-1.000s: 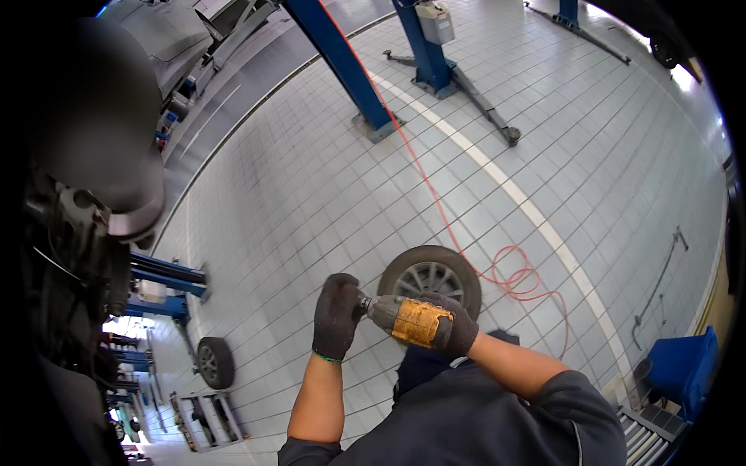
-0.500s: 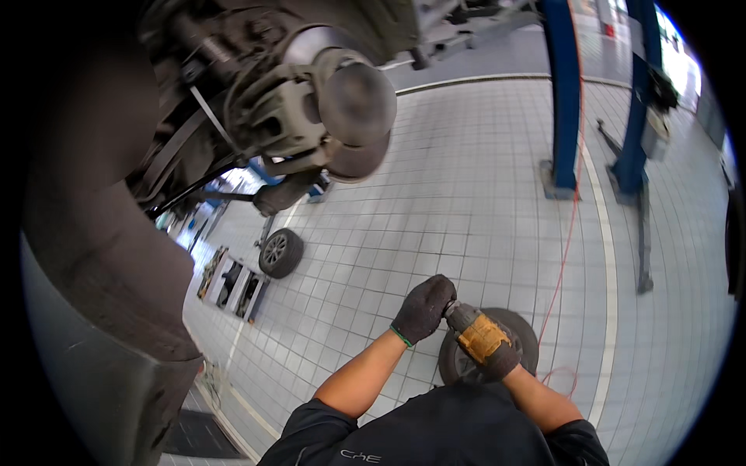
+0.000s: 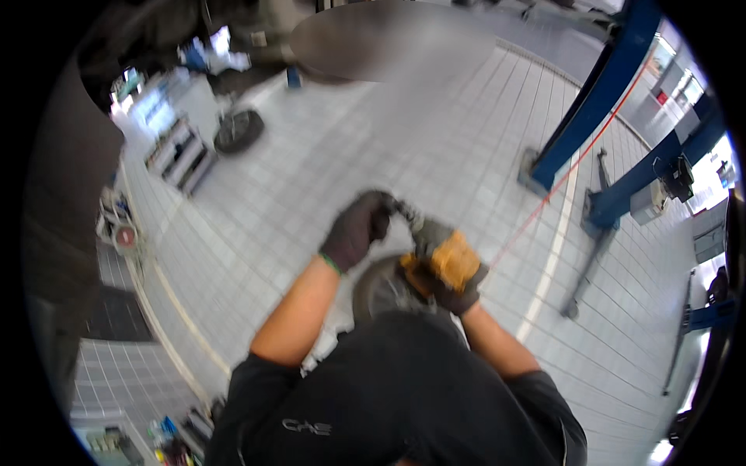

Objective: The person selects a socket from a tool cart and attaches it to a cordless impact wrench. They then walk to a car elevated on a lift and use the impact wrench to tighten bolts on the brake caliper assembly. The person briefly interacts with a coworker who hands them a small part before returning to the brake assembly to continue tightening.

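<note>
Head view: a chunky power tool with a scuffed yellow body and dark-grey ends (image 3: 454, 260) is held over the floor in front of the person's dark shirt (image 3: 373, 380), its slim metal nose (image 3: 409, 214) directed toward the left hand (image 3: 356, 231). The right hand (image 3: 457, 297), in a dark knitted-looking glove, is wrapped around the rear and underside of the tool. The left hand, in a matching glove with a green cuff edge, has its fingers bent at the tip of the nose; blur prevents telling whether they pinch it. Behind and below the tool, partly covered by it and by the shirt, is a wheel with a dark rubber tyre and a spoked metal rim (image 3: 377, 289). At upper left, a pale rack with several long slots (image 3: 180, 161) contains dark objects too blurred to identify; a second spoked wheel with a black tyre (image 3: 238, 132) is just beside it. The floor (image 3: 326, 163) is of pale grey tiles with a narrow grid of joints. At right, a thin red hose (image 3: 594, 144) crosses in front of a smooth blue metal post (image 3: 590, 101), and a light-grey box (image 3: 646, 203) is mounted on another blue post (image 3: 604, 213).
</note>
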A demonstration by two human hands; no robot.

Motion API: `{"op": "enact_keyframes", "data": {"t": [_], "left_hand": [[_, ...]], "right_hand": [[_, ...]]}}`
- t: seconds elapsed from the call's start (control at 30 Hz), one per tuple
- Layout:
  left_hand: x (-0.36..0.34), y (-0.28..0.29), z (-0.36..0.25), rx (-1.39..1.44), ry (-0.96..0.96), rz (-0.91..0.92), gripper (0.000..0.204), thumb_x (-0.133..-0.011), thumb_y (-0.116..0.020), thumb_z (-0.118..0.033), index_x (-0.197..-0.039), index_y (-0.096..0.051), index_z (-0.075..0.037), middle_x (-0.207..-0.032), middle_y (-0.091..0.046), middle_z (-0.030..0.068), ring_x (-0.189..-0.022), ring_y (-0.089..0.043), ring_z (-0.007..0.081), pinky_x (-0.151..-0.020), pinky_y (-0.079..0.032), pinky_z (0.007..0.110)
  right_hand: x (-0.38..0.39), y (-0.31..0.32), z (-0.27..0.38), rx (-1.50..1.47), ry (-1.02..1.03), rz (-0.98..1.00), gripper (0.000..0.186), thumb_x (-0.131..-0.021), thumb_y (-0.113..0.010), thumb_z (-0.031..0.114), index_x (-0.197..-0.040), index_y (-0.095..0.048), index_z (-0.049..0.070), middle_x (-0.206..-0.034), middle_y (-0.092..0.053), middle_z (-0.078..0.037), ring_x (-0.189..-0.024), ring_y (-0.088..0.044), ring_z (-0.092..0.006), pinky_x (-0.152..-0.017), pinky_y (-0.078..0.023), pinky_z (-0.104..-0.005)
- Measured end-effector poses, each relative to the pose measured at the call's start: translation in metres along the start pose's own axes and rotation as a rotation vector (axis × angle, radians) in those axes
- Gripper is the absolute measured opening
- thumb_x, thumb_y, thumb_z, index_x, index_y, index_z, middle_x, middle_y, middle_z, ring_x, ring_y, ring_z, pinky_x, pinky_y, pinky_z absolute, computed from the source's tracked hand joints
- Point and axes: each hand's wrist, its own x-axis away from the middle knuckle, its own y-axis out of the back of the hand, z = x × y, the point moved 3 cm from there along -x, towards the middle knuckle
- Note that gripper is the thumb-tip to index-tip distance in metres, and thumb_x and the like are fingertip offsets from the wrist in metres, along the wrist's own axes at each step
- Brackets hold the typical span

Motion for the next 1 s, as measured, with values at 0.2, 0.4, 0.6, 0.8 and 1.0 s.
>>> {"op": "enact_keyframes", "data": {"t": [0.2,0.4,0.6,0.8,1.0], "left_hand": [[0.017,-0.007,0.022,0.706,0.075,-0.091,0.026,-0.097,-0.056,-0.012,-0.113,-0.07,0.004,-0.115,-0.073,0.0214,-0.11,-0.072,0.0372,-0.104,-0.059,0.049],[-0.003,0.017,-0.01,0.772,0.046,0.005,0.03,-0.096,-0.056,-0.012,-0.117,-0.07,0.004,-0.122,-0.072,0.0213,-0.115,-0.07,0.0368,-0.106,-0.057,0.051],[-0.003,-0.01,-0.027,0.727,0.006,0.07,0.029,-0.097,-0.058,-0.011,-0.12,-0.069,0.002,-0.121,-0.073,0.0186,-0.116,-0.07,0.0327,-0.106,-0.056,0.047],[0.015,0.002,-0.018,0.463,0.129,-0.002,0.033,-0.099,-0.069,-0.006,-0.131,-0.064,0.002,-0.125,-0.072,0.016,-0.119,-0.07,0.028,-0.108,-0.056,0.043],[0.061,0.05,-0.062,0.081,-0.098,-0.352,0.025,-0.1,-0.069,-0.005,-0.124,-0.07,0.003,-0.117,-0.074,0.0131,-0.1,-0.076,0.0245,-0.09,-0.066,0.04]], "right_hand": [[0.062,-0.007,-0.048,-0.516,-0.279,0.075,0.036,-0.096,-0.081,0.022,-0.129,-0.072,0.012,-0.119,-0.075,-0.008,-0.105,-0.073,-0.0319,-0.087,-0.06,-0.0438],[0.03,-0.033,-0.058,-0.148,0.058,0.306,0.053,-0.091,-0.078,0.017,-0.143,-0.066,0.014,-0.143,-0.068,-0.007,-0.137,-0.06,-0.0282,-0.118,-0.045,-0.042],[0.015,-0.018,-0.06,-0.264,0.042,0.221,0.049,-0.093,-0.073,0.01,-0.141,-0.067,0.011,-0.142,-0.069,-0.006,-0.134,-0.062,-0.0265,-0.116,-0.046,-0.0405],[-0.023,0.006,-0.036,0.003,0.269,0.114,0.042,-0.093,-0.082,0.031,-0.129,-0.073,0.011,-0.132,-0.073,-0.012,-0.12,-0.071,-0.0364,-0.103,-0.056,-0.05],[-0.028,0.04,-0.019,-0.148,0.163,0.127,0.039,-0.095,-0.076,0.023,-0.131,-0.07,0.01,-0.141,-0.069,-0.016,-0.13,-0.066,-0.0377,-0.109,-0.053,-0.0501]]}}
